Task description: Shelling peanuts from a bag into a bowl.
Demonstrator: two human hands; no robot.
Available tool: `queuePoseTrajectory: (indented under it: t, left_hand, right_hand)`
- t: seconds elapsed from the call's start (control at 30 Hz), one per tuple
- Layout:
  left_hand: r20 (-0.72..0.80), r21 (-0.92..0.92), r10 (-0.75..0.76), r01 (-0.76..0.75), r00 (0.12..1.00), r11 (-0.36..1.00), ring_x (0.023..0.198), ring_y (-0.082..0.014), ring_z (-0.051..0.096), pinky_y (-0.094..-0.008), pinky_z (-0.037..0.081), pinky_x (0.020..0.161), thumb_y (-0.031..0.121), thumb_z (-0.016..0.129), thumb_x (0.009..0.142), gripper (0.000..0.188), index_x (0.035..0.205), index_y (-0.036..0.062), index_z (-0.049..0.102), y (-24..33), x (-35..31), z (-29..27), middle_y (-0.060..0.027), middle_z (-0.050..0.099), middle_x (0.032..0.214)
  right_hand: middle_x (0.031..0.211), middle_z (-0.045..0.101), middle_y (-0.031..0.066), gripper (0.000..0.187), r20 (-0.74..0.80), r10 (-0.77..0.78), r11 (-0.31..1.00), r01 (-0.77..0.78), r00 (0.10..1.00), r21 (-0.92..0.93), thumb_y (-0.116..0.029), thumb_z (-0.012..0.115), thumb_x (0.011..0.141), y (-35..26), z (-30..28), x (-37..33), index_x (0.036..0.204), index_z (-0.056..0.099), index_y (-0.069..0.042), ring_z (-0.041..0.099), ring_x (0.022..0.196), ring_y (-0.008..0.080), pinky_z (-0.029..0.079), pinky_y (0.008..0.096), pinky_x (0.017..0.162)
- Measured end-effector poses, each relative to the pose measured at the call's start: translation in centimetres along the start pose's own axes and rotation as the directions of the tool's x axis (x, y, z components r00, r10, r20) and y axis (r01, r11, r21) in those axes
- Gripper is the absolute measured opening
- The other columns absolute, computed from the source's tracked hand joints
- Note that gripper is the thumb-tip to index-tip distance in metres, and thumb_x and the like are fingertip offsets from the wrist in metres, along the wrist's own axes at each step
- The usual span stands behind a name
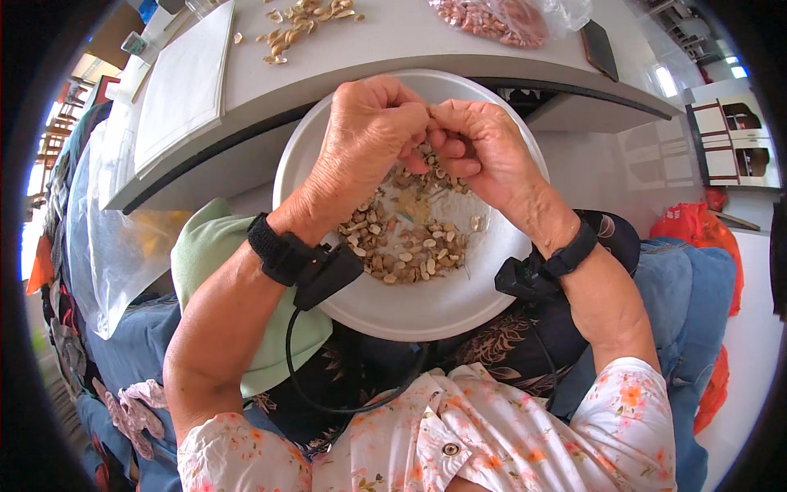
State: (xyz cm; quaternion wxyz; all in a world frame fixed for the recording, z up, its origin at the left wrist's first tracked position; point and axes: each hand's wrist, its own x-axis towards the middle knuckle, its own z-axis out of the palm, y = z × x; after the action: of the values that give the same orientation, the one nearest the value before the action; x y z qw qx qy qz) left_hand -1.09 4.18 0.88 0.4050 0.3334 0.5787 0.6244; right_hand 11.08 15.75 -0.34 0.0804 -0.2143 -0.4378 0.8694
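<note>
My left hand (375,115) and my right hand (479,135) meet over a large white basin (410,321), fingertips pinched together. Whatever lies between the fingers is too small and too covered to make out. Below them, the basin holds many broken peanut shells (402,246), with light-coloured insides showing. On the table beyond lies a loose heap of whole-looking peanuts (299,29) to the left. Reddish peanut kernels (492,20) sit in a clear plastic bag at the far edge. Both of my wrists wear black straps with small black devices.
The pale table (369,45) has a dark front edge beyond the basin. A dark phone (599,49) lies on its right, white sheets (187,78) on its left. Green cloth (270,353) is left of the basin; a red plastic bag (701,234) is at the right. A black cable hangs from the left wrist.
</note>
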Motion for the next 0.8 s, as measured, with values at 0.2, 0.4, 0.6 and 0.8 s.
queuePoseTrajectory:
  t: [0.2,0.4,0.6,0.8]
  left_hand:
    - [0.039,-0.197,-0.019,0.027,0.999,0.980,0.054,-0.0088,0.054,-0.0238,0.053,0.051,0.006,0.056,0.085,0.015,0.085,-0.0080,0.061,-0.48,0.29,-0.16,-0.0066,0.059,0.068]
    - [0.080,-0.251,-0.011,0.030,0.997,0.967,0.055,-0.0085,0.055,-0.0233,0.053,0.052,0.006,0.058,0.087,0.016,0.090,-0.0089,0.062,-0.48,0.46,-0.33,-0.0081,0.061,0.071]
    - [0.081,-0.258,-0.011,0.031,0.997,0.966,0.055,-0.0088,0.055,-0.0233,0.053,0.052,0.006,0.060,0.086,0.016,0.091,-0.0091,0.062,-0.27,0.28,-0.32,-0.0076,0.061,0.071]
    - [0.077,-0.254,0.001,0.018,0.997,0.967,0.053,-0.0104,0.056,-0.0225,0.051,0.049,0.006,0.060,0.086,0.015,0.090,-0.0084,0.063,-0.12,0.20,-0.38,-0.0075,0.061,0.069]
  right_hand:
    - [0.069,0.052,0.0017,0.021,0.022,0.032,0.996,-0.034,0.999,0.083,-0.018,0.053,0.091,-0.43,-0.47,0.15,0.079,0.056,-0.001,0.039,0.049,0.0038,0.027,0.0160,0.037]
    - [0.069,0.052,0.0020,0.022,0.044,0.045,0.994,-0.049,0.998,0.097,-0.019,0.052,0.092,-0.75,-0.61,-0.03,0.081,0.056,0.000,0.039,0.050,0.0041,0.027,0.0157,0.037]
    - [0.070,0.053,0.0025,0.022,0.050,0.059,0.991,-0.065,0.997,0.119,-0.020,0.053,0.092,-0.96,-0.64,-0.19,0.081,0.056,-0.001,0.040,0.052,0.0041,0.026,0.0155,0.036]
    - [0.069,0.053,0.0030,0.024,0.079,0.077,0.985,-0.089,0.994,0.151,-0.020,0.052,0.092,-0.90,-0.87,-0.04,0.080,0.055,0.000,0.040,0.051,0.0043,0.026,0.0152,0.036]
